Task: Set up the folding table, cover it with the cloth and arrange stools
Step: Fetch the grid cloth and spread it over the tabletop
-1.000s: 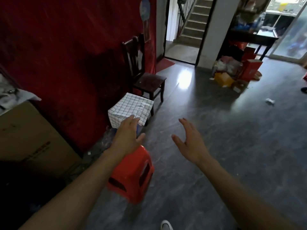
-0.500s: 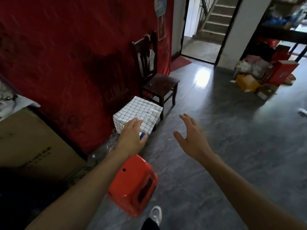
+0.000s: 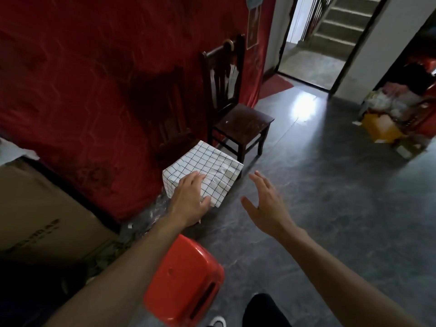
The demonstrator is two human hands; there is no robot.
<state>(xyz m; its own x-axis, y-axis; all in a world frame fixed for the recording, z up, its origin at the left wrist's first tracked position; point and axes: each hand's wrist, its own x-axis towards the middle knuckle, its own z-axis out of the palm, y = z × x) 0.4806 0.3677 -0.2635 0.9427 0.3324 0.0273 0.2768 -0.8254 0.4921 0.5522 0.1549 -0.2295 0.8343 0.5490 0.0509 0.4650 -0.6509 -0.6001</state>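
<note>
Left hand [image 3: 188, 201] advanced onto cloth [image 3: 219, 166]: white, dark grid lines, boxlike.

head camera looks forward and down, near both hands [image 3: 236, 199].

Dim room — doorway [image 3: 316, 38] daylight glares on floor [image 3: 304, 107].

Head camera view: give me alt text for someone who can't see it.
A person's left hand rests on a white checked cloth covering a low boxy shape beside a red wall, while the right hand hovers open beside it. A red plastic stool stands nearer the person, and a dark wooden chair stands behind the cloth.
</note>
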